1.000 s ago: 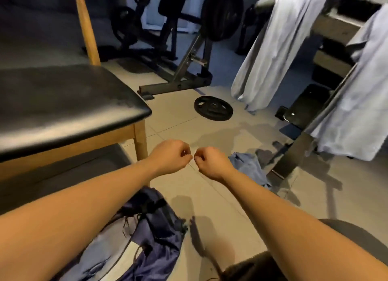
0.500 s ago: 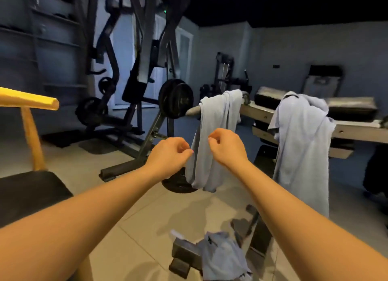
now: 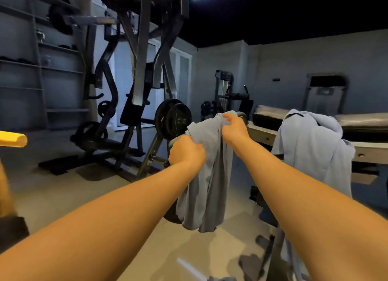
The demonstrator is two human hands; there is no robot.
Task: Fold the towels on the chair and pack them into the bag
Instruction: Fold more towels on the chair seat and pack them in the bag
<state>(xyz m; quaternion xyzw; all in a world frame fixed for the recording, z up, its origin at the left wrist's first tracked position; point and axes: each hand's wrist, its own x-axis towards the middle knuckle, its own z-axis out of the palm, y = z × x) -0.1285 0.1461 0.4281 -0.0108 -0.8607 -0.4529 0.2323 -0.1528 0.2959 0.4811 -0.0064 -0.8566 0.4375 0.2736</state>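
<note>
Towel [image 3: 210, 186], centre frame, draped over bar [image 3: 242, 115]: left hand [image 3: 185, 152] and right hand [image 3: 235, 129] both clutch it; may snag if yanked sideways.

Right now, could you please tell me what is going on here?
A person grips a pale towel with both hands where it hangs on a gym bench: the left hand at its side, the right hand at its top. A second towel lies draped over the bench to its right. Neither is folded yet.
</note>
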